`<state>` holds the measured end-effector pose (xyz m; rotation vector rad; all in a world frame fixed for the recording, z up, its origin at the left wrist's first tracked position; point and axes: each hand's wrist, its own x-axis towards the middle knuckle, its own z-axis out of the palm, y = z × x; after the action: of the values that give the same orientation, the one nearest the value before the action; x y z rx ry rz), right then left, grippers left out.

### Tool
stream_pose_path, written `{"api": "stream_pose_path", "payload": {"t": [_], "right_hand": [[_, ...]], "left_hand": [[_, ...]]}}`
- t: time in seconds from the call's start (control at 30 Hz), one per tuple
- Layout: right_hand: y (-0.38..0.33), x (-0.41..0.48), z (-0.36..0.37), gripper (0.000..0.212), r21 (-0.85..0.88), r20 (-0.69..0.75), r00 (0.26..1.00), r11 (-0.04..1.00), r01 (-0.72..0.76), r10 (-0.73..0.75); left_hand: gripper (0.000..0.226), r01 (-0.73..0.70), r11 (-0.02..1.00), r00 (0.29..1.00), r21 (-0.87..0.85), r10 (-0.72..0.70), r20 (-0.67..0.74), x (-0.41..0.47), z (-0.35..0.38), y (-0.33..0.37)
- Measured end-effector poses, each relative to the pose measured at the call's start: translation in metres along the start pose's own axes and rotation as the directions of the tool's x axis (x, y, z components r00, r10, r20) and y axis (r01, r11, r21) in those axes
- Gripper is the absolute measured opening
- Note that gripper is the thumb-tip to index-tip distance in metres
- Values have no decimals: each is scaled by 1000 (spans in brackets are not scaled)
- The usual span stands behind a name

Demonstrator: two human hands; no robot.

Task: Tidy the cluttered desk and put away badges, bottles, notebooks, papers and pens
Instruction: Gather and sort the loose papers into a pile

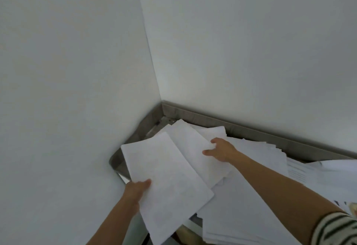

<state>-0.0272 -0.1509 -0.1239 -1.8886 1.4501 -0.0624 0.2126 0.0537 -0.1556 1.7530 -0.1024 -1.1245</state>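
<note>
Left hand (137, 187) gripping a white sheet (166, 183), right hand (220, 149) pinching another sheet (193, 148)

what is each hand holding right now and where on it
Left hand pinches the front sheet at its near left edge, thumb on top. Right hand grips the rear sheet by its right edge.

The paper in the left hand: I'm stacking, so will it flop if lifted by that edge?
Probably: the left hand grips the paper at one edge only, and it looks thin. Likely light, and apt to slide over the loose paper pile beneath.
</note>
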Motion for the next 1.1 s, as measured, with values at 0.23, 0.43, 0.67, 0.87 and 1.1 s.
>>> {"api": "stream_pose_path", "payload": {"t": [0.23,0.43,0.67,0.87,1.1], "right_hand": [[-15,15,26,68,-133,48,988,981,-140,147],[-29,8,34,32,40,-129,991,999,-16,21],[-62,-33,-68,17,-46,-663,715,965,258,-223],[-49,-59,-65,4,477,-395,918,859,188,18],[12,-55,66,17,522,14,986,840,-151,168]], "left_hand": [[47,52,998,999,27,-52,-1,24,-2,-3],[46,75,996,990,44,-80,118,31,-4,7],[46,63,992,975,109,-85,206,46,4,26],[28,72,997,949,-1,-68,309,42,13,35],[44,18,983,879,-182,71,471,33,23,41]]}}
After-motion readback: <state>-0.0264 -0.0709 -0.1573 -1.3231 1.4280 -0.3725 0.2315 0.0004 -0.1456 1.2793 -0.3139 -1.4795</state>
